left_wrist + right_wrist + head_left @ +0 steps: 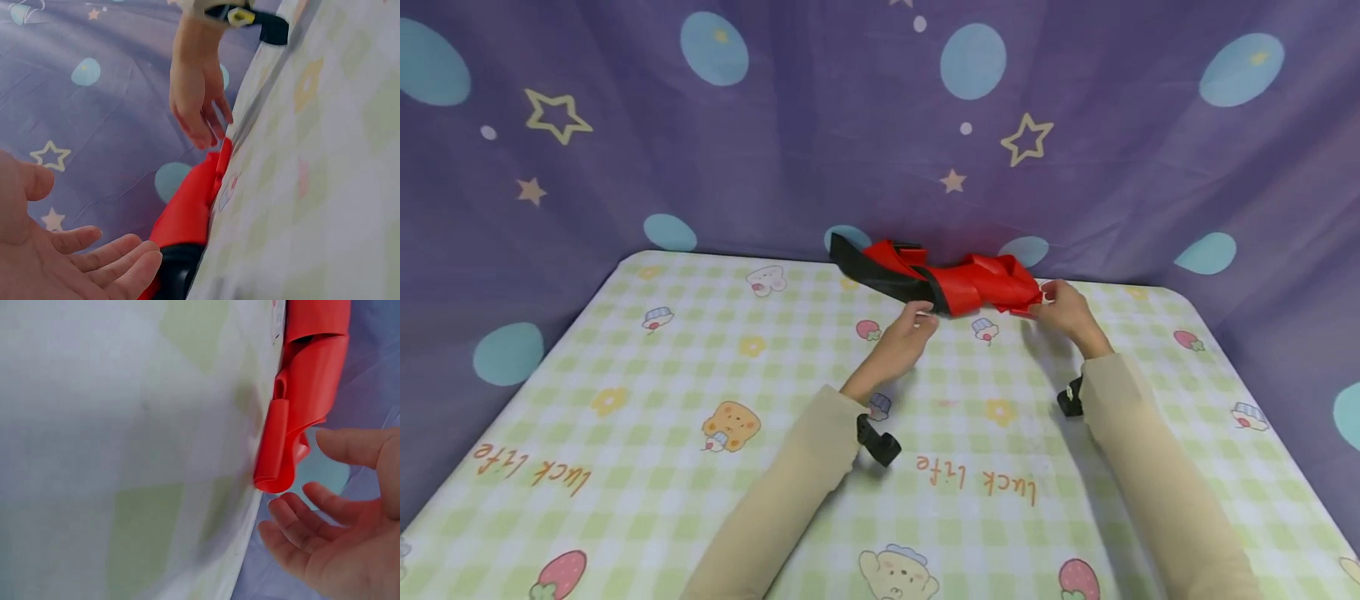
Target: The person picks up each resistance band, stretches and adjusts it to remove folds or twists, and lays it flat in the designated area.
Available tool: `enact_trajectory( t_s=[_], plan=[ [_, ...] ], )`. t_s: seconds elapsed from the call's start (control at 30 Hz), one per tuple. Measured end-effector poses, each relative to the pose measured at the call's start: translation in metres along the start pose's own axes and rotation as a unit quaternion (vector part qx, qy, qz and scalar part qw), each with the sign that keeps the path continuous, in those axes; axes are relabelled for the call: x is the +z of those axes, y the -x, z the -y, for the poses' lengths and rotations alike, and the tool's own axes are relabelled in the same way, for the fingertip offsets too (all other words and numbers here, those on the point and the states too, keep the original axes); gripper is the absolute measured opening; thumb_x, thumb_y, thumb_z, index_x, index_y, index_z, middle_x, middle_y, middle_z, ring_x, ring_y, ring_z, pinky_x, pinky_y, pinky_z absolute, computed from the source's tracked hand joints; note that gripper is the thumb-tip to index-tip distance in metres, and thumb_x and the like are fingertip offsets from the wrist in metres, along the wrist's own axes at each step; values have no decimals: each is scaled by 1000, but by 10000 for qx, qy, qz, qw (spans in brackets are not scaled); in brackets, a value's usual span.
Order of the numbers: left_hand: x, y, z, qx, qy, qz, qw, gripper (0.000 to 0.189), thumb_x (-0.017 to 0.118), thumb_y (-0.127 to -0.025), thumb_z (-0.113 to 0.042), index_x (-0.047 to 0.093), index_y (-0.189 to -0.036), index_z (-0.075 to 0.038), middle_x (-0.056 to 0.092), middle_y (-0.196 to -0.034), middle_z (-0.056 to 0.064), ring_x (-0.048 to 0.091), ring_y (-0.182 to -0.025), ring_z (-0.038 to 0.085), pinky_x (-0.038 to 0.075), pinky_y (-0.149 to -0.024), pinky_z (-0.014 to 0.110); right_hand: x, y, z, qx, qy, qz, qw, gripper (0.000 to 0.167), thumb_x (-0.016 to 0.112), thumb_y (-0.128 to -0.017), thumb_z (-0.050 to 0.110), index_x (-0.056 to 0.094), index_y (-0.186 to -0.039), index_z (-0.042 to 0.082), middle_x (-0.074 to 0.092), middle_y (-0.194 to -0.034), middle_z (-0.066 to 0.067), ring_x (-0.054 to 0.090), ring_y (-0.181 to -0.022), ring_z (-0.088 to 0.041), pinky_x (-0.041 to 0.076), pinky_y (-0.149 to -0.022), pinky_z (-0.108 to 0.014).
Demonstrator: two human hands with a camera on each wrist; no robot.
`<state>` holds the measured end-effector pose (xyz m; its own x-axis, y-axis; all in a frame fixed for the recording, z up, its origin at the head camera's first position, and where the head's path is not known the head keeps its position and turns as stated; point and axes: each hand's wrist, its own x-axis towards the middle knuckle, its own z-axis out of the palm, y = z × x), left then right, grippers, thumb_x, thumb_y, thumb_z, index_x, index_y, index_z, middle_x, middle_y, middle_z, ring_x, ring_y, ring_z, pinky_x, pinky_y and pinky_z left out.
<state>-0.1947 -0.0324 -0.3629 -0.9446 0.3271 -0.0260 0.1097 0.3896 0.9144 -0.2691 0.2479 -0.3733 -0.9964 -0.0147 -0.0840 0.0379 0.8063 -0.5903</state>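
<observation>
Head view, left hand (901, 343): spread, with thumb and fingers parted, just short of the bundle's black strip (887, 282).
Head view, right hand (1063, 308): loosely spread, close against the red end of the bundle; impossible to tell from here whether touching.
Head view, red-and-black bundle (985, 283): crumpled and folded in bands, lying at the far edge of the counter (805, 500), just beyond and between the hands, with black reaching out past the left hand and red stretching across to the right hand.
Head view, counter: green-and-white checked and cartoon-printed, beneath both hands.
Head view, sleeves (786, 479): beige, behind the hands, with a black wrist device (877, 442) at each cuff.
Head view, curtain (820, 167): purple, with blue spots and yellow stars, beyond the hands.
Left wrist view, left hand: palm showing, with straight fingers fanned toward the bundle's black part; unclear whether in contact.
Left wrist view, right hand: opposite the left hand, fingers loosely bent, just beside the red end.
Right wrist view, right hand: spread, with thumb well apart from the fingers, beside the rolled red end.
</observation>
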Motion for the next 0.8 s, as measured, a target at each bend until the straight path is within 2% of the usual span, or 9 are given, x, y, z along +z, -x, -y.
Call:
enact_trajectory(
  t_s=[0.2,0.33,0.4,0.5,0.6,0.67,0.8],
  plan=[
    [17,-2,-4,-231,442,48,9987,43,38,-102,-27,39,-139,-5,55,-130,18,56,-115,30,48,-93,40,1,-9,-3,614,-196,72,9979,54,51,-86,15,38,-127,-16,47,-122,-31,47,-106,-40,41,-96,-47],
    [25,-2,-6,-364,601,113,9975,43,39,-102,-28,40,-139,-5,56,-129,18,57,-114,29,50,-90,38,3,-13,-3,1013,-294,146,9943,54,53,-85,18,39,-127,-15,47,-121,-27,48,-102,-37,44,-89,-41],
    [29,-3,-6,-415,614,164,9971,43,39,-102,-28,40,-139,-6,56,-129,17,57,-114,29,49,-92,38,5,-14,-4,1186,-317,60,9924,49,56,-84,17,43,-120,-13,51,-109,-23,51,-94,-32,46,-81,-35],
    [34,-3,-4,-486,665,195,9964,43,40,-101,-28,41,-138,-5,56,-129,17,57,-114,30,49,-93,38,6,-16,-7,1380,-507,-69,9891,31,63,-79,14,51,-97,-8,58,-78,-11,54,-71,-23,45,-64,-28],
    [37,-4,-1,-564,715,175,9957,43,40,-101,-27,41,-138,-3,56,-128,19,57,-112,31,49,-93,38,6,-17,-9,1576,-794,-67,9843,23,69,-75,14,50,-77,2,51,-51,2,49,-51,-13,42,-52,-24],
    [39,-5,1,-597,686,135,9958,43,40,-101,-26,42,-137,-3,57,-125,20,58,-109,31,49,-91,37,7,-18,-10,1678,-933,-40,9814,24,72,-74,15,50,-69,6,49,-44,5,47,-46,-10,41,-48,-24],
    [40,-5,3,-701,568,120,9959,43,40,-101,-28,43,-136,-4,58,-122,21,58,-104,29,48,-89,36,10,-17,-8,1649,-884,-86,9823,24,70,-73,14,52,-60,9,45,-43,6,43,-44,-10,39,-46,-24]
  ],
)
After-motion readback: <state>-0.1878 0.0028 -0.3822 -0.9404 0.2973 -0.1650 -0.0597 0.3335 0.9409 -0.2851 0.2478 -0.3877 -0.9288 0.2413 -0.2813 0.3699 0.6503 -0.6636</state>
